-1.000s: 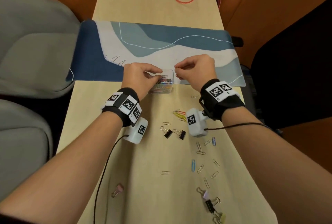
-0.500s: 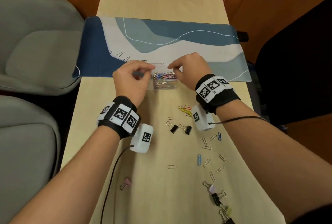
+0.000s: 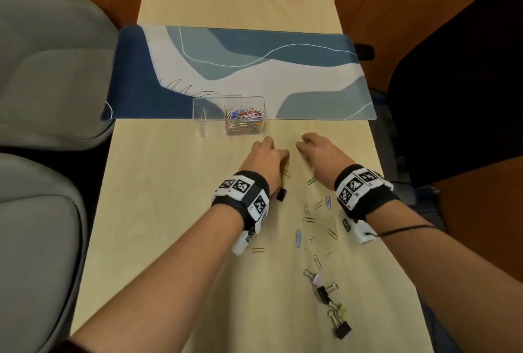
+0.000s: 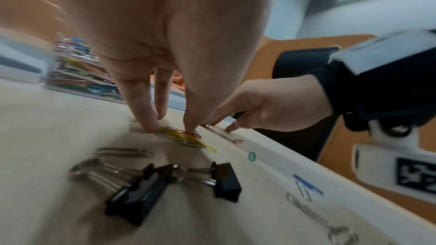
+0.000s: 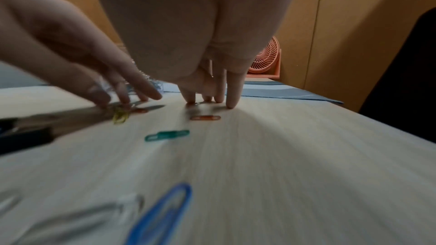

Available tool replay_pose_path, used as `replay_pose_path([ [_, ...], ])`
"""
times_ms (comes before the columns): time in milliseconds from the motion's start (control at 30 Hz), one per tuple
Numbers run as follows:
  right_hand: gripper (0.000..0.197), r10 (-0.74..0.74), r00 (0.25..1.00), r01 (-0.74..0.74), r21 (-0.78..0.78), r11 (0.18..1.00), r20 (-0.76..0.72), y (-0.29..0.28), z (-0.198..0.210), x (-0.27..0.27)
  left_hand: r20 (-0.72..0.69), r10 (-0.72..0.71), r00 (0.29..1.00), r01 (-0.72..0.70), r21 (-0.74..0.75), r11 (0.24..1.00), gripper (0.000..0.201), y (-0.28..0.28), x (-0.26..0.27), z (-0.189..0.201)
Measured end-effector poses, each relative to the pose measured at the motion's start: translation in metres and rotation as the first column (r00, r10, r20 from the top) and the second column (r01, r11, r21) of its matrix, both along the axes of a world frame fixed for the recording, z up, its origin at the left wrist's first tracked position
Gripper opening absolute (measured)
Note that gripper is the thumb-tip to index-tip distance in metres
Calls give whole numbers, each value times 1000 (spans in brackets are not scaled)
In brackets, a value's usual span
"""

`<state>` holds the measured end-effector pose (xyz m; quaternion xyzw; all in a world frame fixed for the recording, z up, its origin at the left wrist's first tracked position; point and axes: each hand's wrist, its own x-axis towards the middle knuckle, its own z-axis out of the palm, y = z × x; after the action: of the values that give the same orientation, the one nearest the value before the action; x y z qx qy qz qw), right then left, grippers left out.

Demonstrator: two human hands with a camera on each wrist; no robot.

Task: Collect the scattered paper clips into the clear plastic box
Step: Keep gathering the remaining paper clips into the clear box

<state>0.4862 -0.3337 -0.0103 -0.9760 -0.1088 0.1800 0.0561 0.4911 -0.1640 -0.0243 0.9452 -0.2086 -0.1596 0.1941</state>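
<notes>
Back from the clear plastic box — both down on the counter among loose clips. Left hand fingertips pressing yellow clips, nothing pinched; right hand likewise (another round starting).

No legible text, numbers or brands. The wristbands carry only black-and-white square fiducial patterns, not readable characters.

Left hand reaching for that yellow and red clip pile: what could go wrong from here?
1. The yellow and red paper clips lie overlapped under the left hand; its fingertips may lift a tangle and drop some short of the clear plastic box.
2. Two black binder clips sit just behind that hand and could get swept along.
3. The right hand works close beside it, so the two may bump.
</notes>
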Motion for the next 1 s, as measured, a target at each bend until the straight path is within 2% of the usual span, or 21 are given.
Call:
replay_pose_path([
  [100,67,21,1000,-21,-7,1000,7,-7,-2,-27,67,-83,994,72,154,985,30,-10,-3,-7],
  [233,62,11,1000,-11,13,1000,-7,-10,-7,-69,59,-91,994,77,214,974,24,-20,-8,-10],
  [367,35,109,971,-106,-25,994,215,-3,-4,-102,62,-125,990,107,237,966,23,-27,-14,-3],
  [400,34,133,957,-128,-35,991,257,-1,-5,-109,51,-126,991,111,240,964,24,-29,-15,-1],
  [467,41,114,968,-117,-1,993,224,3,-12,-121,10,-113,994,107,230,967,26,-31,-16,3],
  [567,44,62,991,-56,-46,997,120,11,-19,-135,-46,-99,994,106,195,975,23,-31,-18,9],
  [667,38,58,998,-56,-82,995,29,19,-7,-141,-51,-83,995,89,144,985,20,-29,-23,13],
  [800,30,98,995,-95,-125,988,16,21,4,-141,-29,-12,1000,13,53,999,14,-24,-30,13],
  [1000,25,115,990,-127,-170,977,-81,26,19,-133,-62,117,991,-124,-115,986,12,-17,-46,9],
])
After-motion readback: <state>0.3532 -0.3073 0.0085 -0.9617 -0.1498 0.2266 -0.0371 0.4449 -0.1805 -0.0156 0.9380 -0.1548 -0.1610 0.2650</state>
